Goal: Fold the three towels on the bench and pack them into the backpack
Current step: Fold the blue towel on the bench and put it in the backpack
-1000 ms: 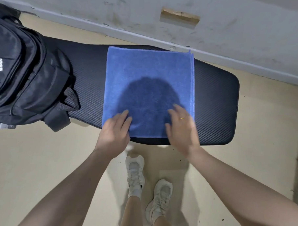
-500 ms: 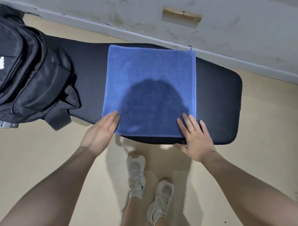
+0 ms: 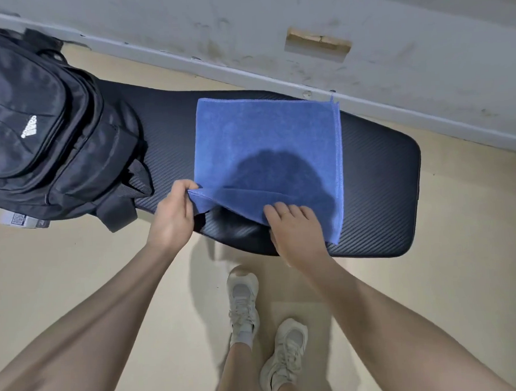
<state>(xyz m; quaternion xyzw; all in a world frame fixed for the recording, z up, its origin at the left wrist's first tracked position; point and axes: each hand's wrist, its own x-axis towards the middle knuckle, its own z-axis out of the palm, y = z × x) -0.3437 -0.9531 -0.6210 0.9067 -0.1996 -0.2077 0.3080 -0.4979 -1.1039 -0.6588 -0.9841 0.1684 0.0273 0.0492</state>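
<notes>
A folded blue towel (image 3: 266, 141) lies across the black padded bench (image 3: 377, 190). My left hand (image 3: 172, 216) pinches the towel's near left corner and holds it lifted off the bench, so the cloth creases there. My right hand (image 3: 293, 226) grips the near edge of the towel toward its middle, fingers on top of the cloth. A black backpack (image 3: 41, 139) rests on the bench's left end, its zips shut as far as I can see. Only this one towel is in sight.
A grey wall with a white skirting board (image 3: 275, 73) runs close behind the bench. Beige floor (image 3: 62, 277) lies in front, where my two feet in white trainers (image 3: 243, 302) stand near the bench's front edge.
Both hands lay flat at the towel's near corners; now the left has pinched and raised the near left corner, and the right has slid left along the near edge and gripped it.
</notes>
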